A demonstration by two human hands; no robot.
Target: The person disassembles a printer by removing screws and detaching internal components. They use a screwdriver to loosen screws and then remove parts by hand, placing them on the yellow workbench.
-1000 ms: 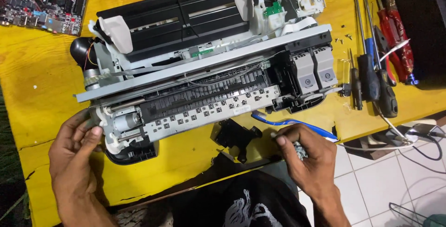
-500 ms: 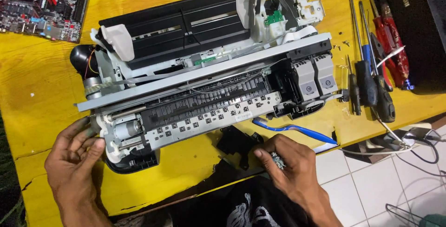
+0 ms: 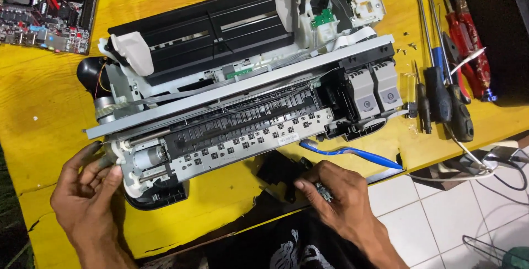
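Yellow bench, scuffed and dented, fills most of the view, with white floor tiles showing off its near right edge.

Nearest: right hand low at the near edge, fingers curled narrow around a small dark part with a glint of metal, pressing by a black plastic piece that lies loose on the bench. Left hand at the near left, fingers spread and half closed on the end of the stripped printer, thumb and forefinger at the white gear housing beside the small silver motor.

Lies across the middle of the bench, that printer, cover off, tilted slightly, black paper tray at the far side and grey ink carriage at the right.

For doing this well, judging from the pose: keep the left hand steadying the frame by its solid corner, not by the gears or the thin metal rail; keep the small held part pinched firmly and away from the bench edge, since a drop would likely send it to the tiles; move the blue toothbrush aside if it crowds the working hand.

Further right: screwdrivers and red-handled pliers in a row, loose screws near them. Far left corner: bare circuit board.
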